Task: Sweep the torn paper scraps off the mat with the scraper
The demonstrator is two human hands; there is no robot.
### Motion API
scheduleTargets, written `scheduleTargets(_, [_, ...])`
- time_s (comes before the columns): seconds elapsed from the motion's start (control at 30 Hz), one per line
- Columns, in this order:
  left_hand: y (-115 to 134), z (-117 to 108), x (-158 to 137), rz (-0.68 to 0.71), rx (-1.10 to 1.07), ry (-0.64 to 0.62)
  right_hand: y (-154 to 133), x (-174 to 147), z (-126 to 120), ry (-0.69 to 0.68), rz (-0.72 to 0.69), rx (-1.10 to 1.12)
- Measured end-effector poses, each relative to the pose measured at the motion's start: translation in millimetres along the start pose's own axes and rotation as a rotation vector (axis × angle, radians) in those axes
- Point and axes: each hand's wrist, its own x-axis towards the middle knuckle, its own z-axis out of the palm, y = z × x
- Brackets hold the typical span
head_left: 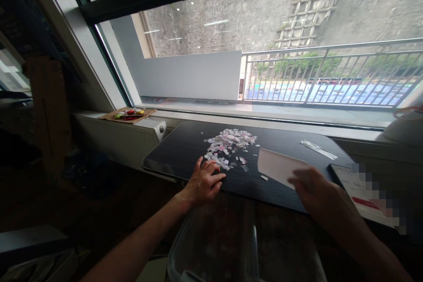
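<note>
Head view: the fingers (216, 177) of the left hand (204, 183) were spread and grasped nothing, their tips over the tabletop (175, 152) at the near-left edge of a loose heap of paper scraps (233, 140); whether they touched any scrap, I could not tell. The right hand (315, 189), somewhat blurred, had its fingers closed on the near-right end of a pale pinkish card (277, 164); the card's far end reached toward the heap but stood apart from it. The scraps — small, white, some tinged pink — lay mostly in one mound beyond the left hand, with a few strays around it; one small white piece (264, 178) lay just beside the card's near edge. Farther right, narrow white strips (319, 149) lay on the tabletop; nearer the right forearm was a flat dark-edged item (346, 180), partly pixelated. Below the tabletop's near edge stood a clear plastic bin (175, 246); to the left, a piece of cardboard (107, 115) bore small colourful things (131, 113) beside the window; outside ran a metal railing (325, 75).
</note>
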Motion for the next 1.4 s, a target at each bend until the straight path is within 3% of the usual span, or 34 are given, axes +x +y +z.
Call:
scheduleTargets(0.17, [-19.7, -6.5, 8.9, -0.116, 0.029, 0.092, -12.4, 12.6, 24.5, -0.077, 0.04, 0.056])
scheduleTargets(0.33, [-51.4, -1.7, 11.1, -0.317, 0.059, 0.242, -12.2, 15.2, 22.6, -0.085, 0.075, 0.1])
scheduleTargets(0.47, [-61.3, 11.6, 10.2, -0.415, 0.057, 0.318, -11.7, 21.8, 25.4, -0.088, 0.067, 0.04])
scheduleTargets(0.6, [-57.8, 14.5, 10.1, -0.39, 0.08, 0.326, -14.6, 20.1, 32.2, -0.179, -0.006, 0.138])
scheduleTargets(0.77, [-51.2, 11.8, 10.7, -0.361, 0.116, 0.312, -18.8, 26.1, 42.8, -0.071, -0.064, 0.216])
scheduleTargets(0.97, [-51.8, 15.1, 9.8, -0.35, 0.115, 0.332, -11.7, 22.0, 52.4, -0.135, -0.167, 0.309])
scheduleTargets(1.2, [-49.6, 15.5, 10.2, -0.399, 0.146, 0.32, -10.7, 27.1, 55.2, -0.077, -0.148, 0.287])
scheduleTargets(1.33, [-49.6, 15.5, 10.1, -0.4, 0.151, 0.316, -0.7, 17.5, 52.4, -0.106, -0.138, 0.294])
scheduleTargets(1.4, [-50.2, 15.6, 9.9, -0.393, 0.155, 0.321, 5.5, 13.2, 47.3, -0.057, -0.09, 0.286])
